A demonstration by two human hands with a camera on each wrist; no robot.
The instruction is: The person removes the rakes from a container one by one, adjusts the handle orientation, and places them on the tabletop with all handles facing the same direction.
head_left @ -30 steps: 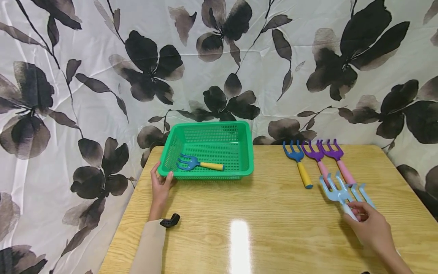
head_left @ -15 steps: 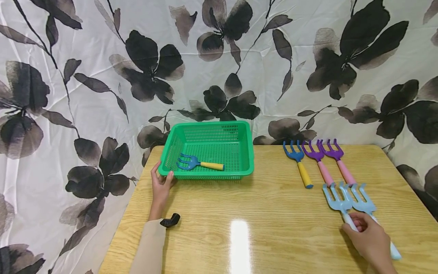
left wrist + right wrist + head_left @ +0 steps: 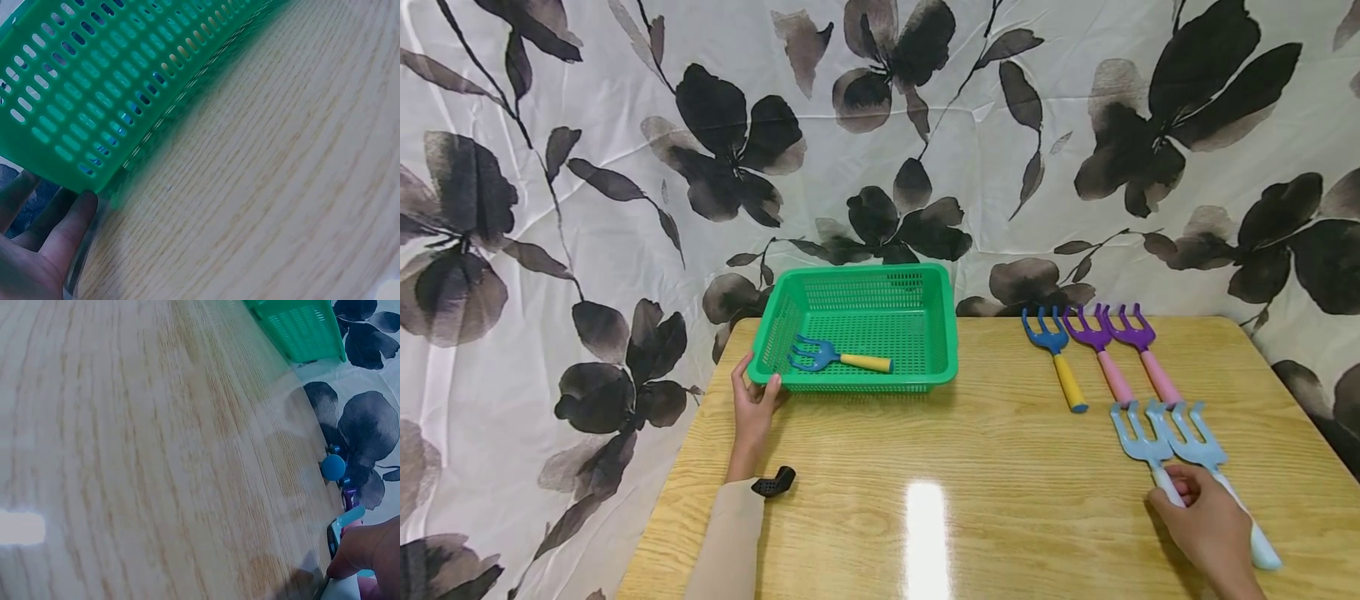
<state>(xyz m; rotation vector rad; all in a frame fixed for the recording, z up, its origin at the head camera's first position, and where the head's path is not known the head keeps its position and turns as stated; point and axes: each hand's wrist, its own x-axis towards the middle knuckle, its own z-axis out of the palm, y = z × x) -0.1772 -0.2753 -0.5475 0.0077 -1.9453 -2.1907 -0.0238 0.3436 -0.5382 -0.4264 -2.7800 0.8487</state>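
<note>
My left hand [image 3: 755, 417] grips the near left corner of a green plastic basket [image 3: 850, 385], thumb on the front and fingers on the left side. In the left wrist view the thumb [image 3: 72, 228] touches that slotted corner. Inside the basket lies a blue hand fork with a yellow handle [image 3: 865, 362]. My right hand [image 3: 1213, 525] pinches the white handle of a light blue hand fork [image 3: 1146, 446] low at the table. Right beside it lies a second light blue hand fork [image 3: 1204, 450], its handle partly behind my hand.
Further back on the wooden table [image 3: 1000, 500] lie a blue hand fork with a yellow handle [image 3: 1067, 383] and two purple hand forks [image 3: 1088, 333] with pink handles. A floral curtain [image 3: 985, 167] hangs behind the table's far edge.
My right hand has lowered the light blue hand fork beside its twin, and it has stayed nearly still since half a second ago. The left hand and basket have not moved.
</note>
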